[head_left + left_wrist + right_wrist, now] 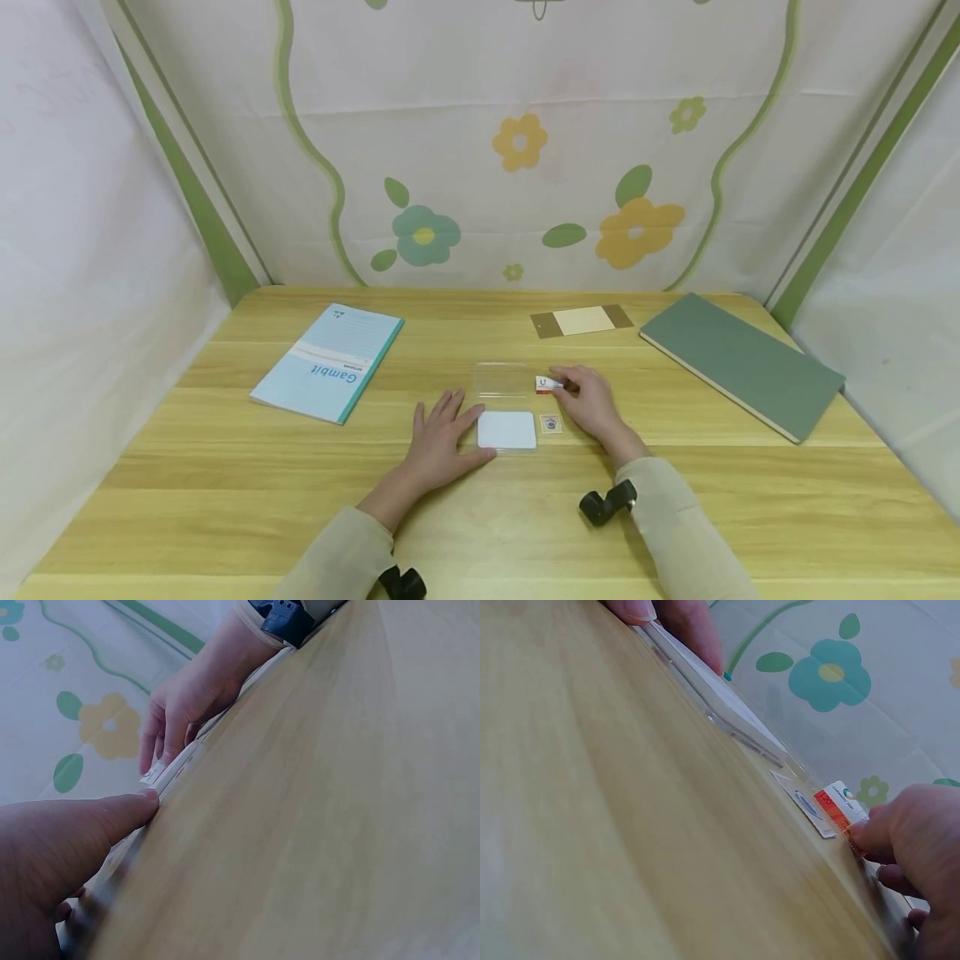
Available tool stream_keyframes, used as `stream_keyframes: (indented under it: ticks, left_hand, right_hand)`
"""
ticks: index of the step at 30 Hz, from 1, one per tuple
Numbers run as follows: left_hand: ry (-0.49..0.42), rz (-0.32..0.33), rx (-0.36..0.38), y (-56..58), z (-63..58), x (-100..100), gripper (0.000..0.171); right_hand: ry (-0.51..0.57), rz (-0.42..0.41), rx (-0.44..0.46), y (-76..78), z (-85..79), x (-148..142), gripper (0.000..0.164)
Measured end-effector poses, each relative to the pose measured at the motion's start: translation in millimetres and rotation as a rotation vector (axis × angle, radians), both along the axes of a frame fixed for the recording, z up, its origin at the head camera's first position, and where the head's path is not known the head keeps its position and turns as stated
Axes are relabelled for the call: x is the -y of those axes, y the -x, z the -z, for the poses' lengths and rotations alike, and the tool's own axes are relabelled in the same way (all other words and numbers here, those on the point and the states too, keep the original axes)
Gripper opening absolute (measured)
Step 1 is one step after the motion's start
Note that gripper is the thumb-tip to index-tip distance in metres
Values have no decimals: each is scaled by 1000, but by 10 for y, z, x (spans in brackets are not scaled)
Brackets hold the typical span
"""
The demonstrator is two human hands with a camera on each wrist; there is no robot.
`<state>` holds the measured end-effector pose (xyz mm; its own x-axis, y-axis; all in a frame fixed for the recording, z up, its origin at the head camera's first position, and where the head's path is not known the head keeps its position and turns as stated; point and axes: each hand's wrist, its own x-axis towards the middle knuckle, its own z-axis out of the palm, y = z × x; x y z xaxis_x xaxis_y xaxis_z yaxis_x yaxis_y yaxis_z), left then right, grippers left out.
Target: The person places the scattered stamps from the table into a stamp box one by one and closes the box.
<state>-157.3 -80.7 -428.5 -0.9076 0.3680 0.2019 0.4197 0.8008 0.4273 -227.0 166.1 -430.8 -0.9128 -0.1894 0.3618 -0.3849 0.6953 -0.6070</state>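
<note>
My right hand [588,400] pinches a small red-and-white stamp [832,799] between thumb and fingertips, just right of a clear plastic lid [501,380]. A second stamp [551,424] with a dark round picture lies flat on the table, nearer me. To its left is a shallow clear case with a white card stack [507,430] in it. My left hand [438,450] is spread on the table, its thumb at the case's near left corner and its index finger at the far left corner. In the left wrist view, the right hand [191,705] appears beyond the left thumb.
A light blue notebook [330,362] lies at the left of the wooden table [225,500]. At the back right are a brown-and-cream card strip [582,321] and a large green hardcover book [742,367]. Flower-patterned cloth [465,150] hangs behind the table.
</note>
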Motion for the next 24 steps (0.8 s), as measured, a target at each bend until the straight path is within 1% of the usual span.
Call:
stream_keyframes:
  ticks: [3, 11, 18, 21, 24]
  left_hand:
    - [-2, 2, 0, 0, -1, 0, 65]
    - [-10, 9, 3, 4, -4, 0, 65]
    - [-3, 6, 7, 10, 1, 4, 65]
    - [-2, 6, 5, 8, 3, 3, 65]
    - [1, 3, -2, 6, 7, 5, 65]
  right_hand:
    - [-4, -10, -6, 7, 5, -4, 29]
    - [-58, 2, 25, 4, -5, -4, 22]
    - [-6, -7, 5, -18, -48, 11, 20]
    - [30, -6, 38, -19, -60, 16, 20]
    - [70, 2, 95, -11, -61, 18, 19]
